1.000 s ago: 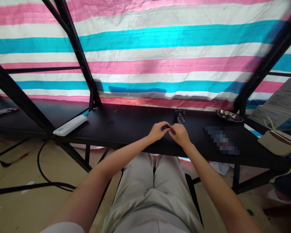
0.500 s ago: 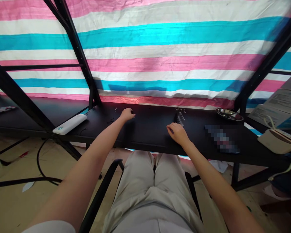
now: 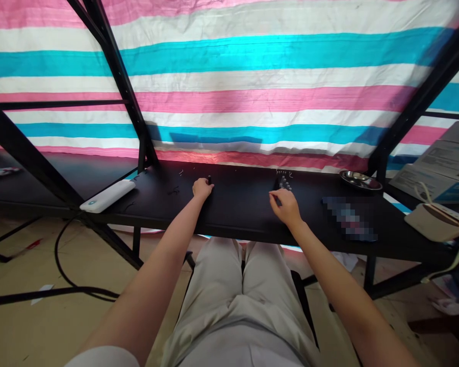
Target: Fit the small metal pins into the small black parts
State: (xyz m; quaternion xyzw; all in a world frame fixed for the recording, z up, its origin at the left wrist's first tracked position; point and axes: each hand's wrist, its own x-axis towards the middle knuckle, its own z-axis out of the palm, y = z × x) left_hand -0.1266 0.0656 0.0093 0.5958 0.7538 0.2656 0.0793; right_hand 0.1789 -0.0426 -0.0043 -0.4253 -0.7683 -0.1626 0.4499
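Above the left half of the black table [image 3: 237,204], my left hand [image 3: 202,189] is closed around a small dark upright piece [image 3: 210,180], whose top end shows past the fingers; its kind is too small to tell. My right hand [image 3: 286,206] is pinched, thumb against fingertips, and whatever may be between them is too small to make out. Just beyond that hand sits a group of small clear or silvery pieces [image 3: 285,182] in rows on something black. The hand partly covers them.
A white oblong case [image 3: 107,196] lies at the left by the frame post. To the right are a shiny metal dish [image 3: 360,180], a blurred-out flat item [image 3: 350,219] and a beige pouch [image 3: 436,222]. Thin black bits [image 3: 173,190] lie left of my left hand. Striped sheeting [image 3: 268,97] hangs behind.
My left hand has come slightly nearer and turned, so the dark piece now stands upright in it. My right hand has shifted a little right and farther away, toward the small pieces.
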